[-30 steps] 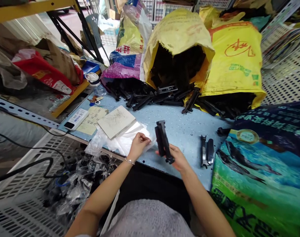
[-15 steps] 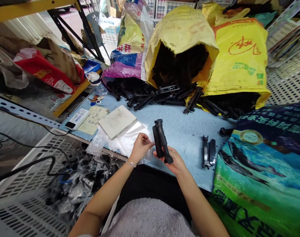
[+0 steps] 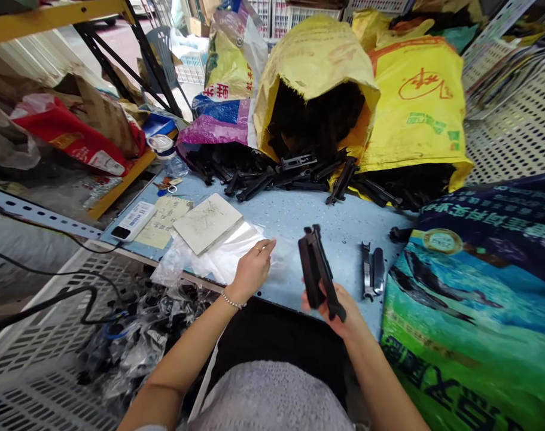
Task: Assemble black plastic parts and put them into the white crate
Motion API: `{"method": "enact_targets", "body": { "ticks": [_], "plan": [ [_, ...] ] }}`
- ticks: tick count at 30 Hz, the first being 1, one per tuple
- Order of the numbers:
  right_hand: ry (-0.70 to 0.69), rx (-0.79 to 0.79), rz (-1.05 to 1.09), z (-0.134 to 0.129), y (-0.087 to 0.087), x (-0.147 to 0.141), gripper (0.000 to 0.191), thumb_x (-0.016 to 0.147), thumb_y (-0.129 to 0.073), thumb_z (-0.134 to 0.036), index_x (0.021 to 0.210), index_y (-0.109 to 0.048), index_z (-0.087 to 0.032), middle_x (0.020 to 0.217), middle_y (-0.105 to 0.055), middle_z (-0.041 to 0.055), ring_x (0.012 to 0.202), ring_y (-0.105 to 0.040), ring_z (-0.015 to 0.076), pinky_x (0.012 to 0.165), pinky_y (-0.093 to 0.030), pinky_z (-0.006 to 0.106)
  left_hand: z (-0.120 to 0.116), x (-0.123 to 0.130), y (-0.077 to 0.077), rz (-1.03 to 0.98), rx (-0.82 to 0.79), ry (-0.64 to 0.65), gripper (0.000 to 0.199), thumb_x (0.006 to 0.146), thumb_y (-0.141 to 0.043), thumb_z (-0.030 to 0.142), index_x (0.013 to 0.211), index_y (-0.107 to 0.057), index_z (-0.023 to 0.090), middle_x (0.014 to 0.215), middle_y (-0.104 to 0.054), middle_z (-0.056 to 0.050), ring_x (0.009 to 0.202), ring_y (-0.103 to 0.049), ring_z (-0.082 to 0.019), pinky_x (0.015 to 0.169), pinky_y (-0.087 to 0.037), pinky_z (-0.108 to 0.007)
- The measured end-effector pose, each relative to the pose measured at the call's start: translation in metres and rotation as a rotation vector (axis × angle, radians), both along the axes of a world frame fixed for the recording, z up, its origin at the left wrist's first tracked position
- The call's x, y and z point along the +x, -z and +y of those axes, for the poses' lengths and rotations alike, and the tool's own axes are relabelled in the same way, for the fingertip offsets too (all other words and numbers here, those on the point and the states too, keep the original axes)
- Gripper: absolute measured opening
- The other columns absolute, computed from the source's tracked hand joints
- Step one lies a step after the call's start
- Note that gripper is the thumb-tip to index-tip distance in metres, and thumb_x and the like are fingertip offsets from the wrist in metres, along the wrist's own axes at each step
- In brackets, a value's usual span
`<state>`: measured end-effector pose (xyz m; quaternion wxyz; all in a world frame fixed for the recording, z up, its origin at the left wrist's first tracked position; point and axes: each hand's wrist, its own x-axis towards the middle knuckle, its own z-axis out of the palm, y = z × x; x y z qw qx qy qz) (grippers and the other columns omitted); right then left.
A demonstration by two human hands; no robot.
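My right hand (image 3: 339, 308) holds two long black plastic parts (image 3: 317, 269) side by side above the table's front edge. My left hand (image 3: 254, 266) is pinched over the clear plastic bags (image 3: 230, 248); a thin transparent film seems to run from its fingertips, but it is too faint to make out. On the bags rests a flat pale block (image 3: 208, 223). To the right, another pair of black parts (image 3: 373, 270) lies on the blue table (image 3: 272, 209).
Yellow sacks (image 3: 314, 57) spill a heap of black parts (image 3: 254, 182) along the back. A green-blue sack (image 3: 474, 299) stands right. At lower left is a white crate (image 3: 34, 335) of bagged parts. A phone-like white device (image 3: 135, 220) lies left.
My right hand has moved right with the black parts, away from my left hand. The gap between my hands is wider, and the view has shifted slightly.
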<state>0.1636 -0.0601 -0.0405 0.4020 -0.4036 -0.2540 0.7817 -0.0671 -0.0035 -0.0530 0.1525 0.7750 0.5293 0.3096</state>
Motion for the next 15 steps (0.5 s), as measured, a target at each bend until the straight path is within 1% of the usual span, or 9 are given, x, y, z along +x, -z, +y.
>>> {"method": "enact_targets", "body": {
  "ticks": [2,4,6,7,8,10,12,13,15],
  "plan": [
    [-0.134,-0.094,0.104,-0.014,0.004,-0.002,0.033,0.085,-0.065,-0.043,0.09,-0.072,-0.012,0.069,-0.072,0.0091,0.05,-0.064,0.0179,0.057,-0.053,0.033,-0.003,0.005,-0.006,-0.084,-0.049,0.031,0.061,0.087,-0.046,0.006,0.145,-0.039,0.023,0.14,-0.049,-0.013,0.109,-0.063,-0.021,0.088,-0.056,-0.035],
    [-0.139,-0.172,0.175,-0.018,0.012,-0.005,0.031,0.085,-0.065,-0.042,0.087,-0.072,-0.012,0.065,-0.07,0.0064,0.037,-0.051,0.0102,0.049,-0.049,0.028,-0.009,0.007,-0.012,-0.177,-0.107,0.085,0.069,0.087,-0.046,0.006,0.15,-0.028,0.026,0.146,-0.041,-0.014,0.105,-0.064,-0.018,0.088,-0.057,-0.032],
    [-0.102,-0.184,0.18,-0.012,0.02,-0.009,0.031,0.084,-0.065,-0.044,0.083,-0.071,-0.014,0.063,-0.068,0.0032,0.03,-0.034,0.0033,0.041,-0.042,0.022,-0.019,0.008,-0.017,-0.201,-0.14,0.204,0.072,0.089,-0.045,0.007,0.153,-0.02,0.028,0.151,-0.035,-0.013,0.116,-0.06,-0.02,0.096,-0.054,-0.034],
    [-0.097,-0.151,0.138,-0.008,0.023,-0.012,0.032,0.084,-0.064,-0.045,0.081,-0.071,-0.014,0.061,-0.067,0.0022,0.03,-0.029,0.0021,0.039,-0.038,0.021,-0.025,0.009,-0.019,-0.192,-0.149,0.29,0.072,0.09,-0.044,0.007,0.154,-0.018,0.029,0.153,-0.033,-0.013,0.125,-0.055,-0.022,0.102,-0.05,-0.037],
    [-0.093,-0.096,0.056,-0.004,0.025,-0.016,0.033,0.085,-0.063,-0.046,0.079,-0.07,-0.015,0.059,-0.066,0.0013,0.03,-0.028,0.0024,0.038,-0.036,0.02,-0.031,0.01,-0.021,-0.179,-0.161,0.384,0.072,0.091,-0.042,0.007,0.154,-0.017,0.028,0.154,-0.032,-0.012,0.133,-0.047,-0.023,0.108,-0.046,-0.039],
    [-0.049,0.059,-0.192,-0.001,0.024,-0.026,0.03,0.085,-0.062,-0.045,0.078,-0.07,-0.017,0.057,-0.065,0.0004,0.034,-0.038,0.0065,0.037,-0.034,0.021,-0.045,0.013,-0.024,-0.166,-0.198,0.544,0.07,0.092,-0.044,0.01,0.154,-0.017,0.028,0.154,-0.033,-0.012,0.142,-0.036,-0.024,0.114,-0.039,-0.041],
    [-0.027,0.237,-0.411,-0.004,0.019,-0.038,0.022,0.086,-0.061,-0.038,0.085,-0.072,-0.02,0.064,-0.068,0.0008,0.047,-0.054,0.0128,0.044,-0.042,0.023,-0.059,0.013,-0.031,-0.17,-0.232,0.613,0.068,0.092,-0.052,0.017,0.153,-0.023,0.027,0.15,-0.039,-0.013,0.139,-0.04,-0.025,0.113,-0.041,-0.041],
    [-0.058,0.326,-0.466,-0.006,0.015,-0.042,0.019,0.086,-0.061,-0.034,0.092,-0.073,-0.021,0.069,-0.07,0.001,0.056,-0.059,0.0156,0.052,-0.048,0.026,-0.066,0.011,-0.038,-0.167,-0.241,0.612,0.066,0.091,-0.056,0.021,0.15,-0.029,0.028,0.146,-0.044,-0.013,0.136,-0.044,-0.025,0.11,-0.043,-0.041],
    [-0.239,0.485,-0.48,-0.01,0.006,-0.04,0.028,0.088,-0.057,-0.029,0.111,-0.071,-0.025,0.082,-0.073,0.0013,0.074,-0.065,0.0198,0.073,-0.054,0.033,-0.082,-0.002,-0.054,-0.134,-0.267,0.559,0.056,0.09,-0.058,0.025,0.144,-0.042,0.03,0.136,-0.054,-0.011,0.128,-0.052,-0.025,0.106,-0.046,-0.041]
  ]
}}
